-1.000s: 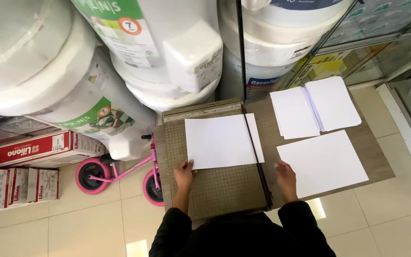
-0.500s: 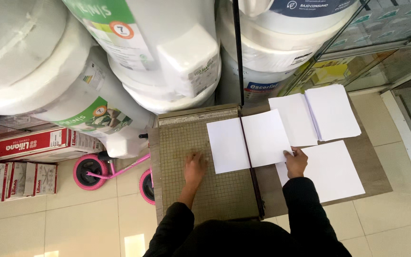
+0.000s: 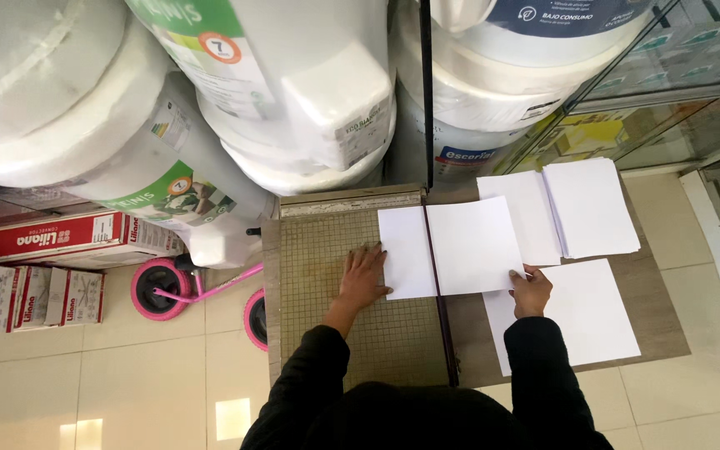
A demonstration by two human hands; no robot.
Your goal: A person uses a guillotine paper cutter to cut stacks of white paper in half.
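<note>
The left hand (image 3: 363,277) lies flat, fingers spread, pressing the left edge of a white paper sheet (image 3: 452,248) on a gridded paper cutter (image 3: 335,275). The right hand (image 3: 532,290) pinches the sheet's near right corner. More sheets (image 3: 592,208) lie farther right on the counter (image 3: 668,317).

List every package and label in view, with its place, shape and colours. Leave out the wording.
Red carton: left, on the floor, long, flat, red with white side.
Small boxes: far left, white and red, side by side.
Big wrapped cylinders: top, white with green labels.
Blue-labelled cylinder: top right, white.
Yellow package: behind glass, right.
</note>
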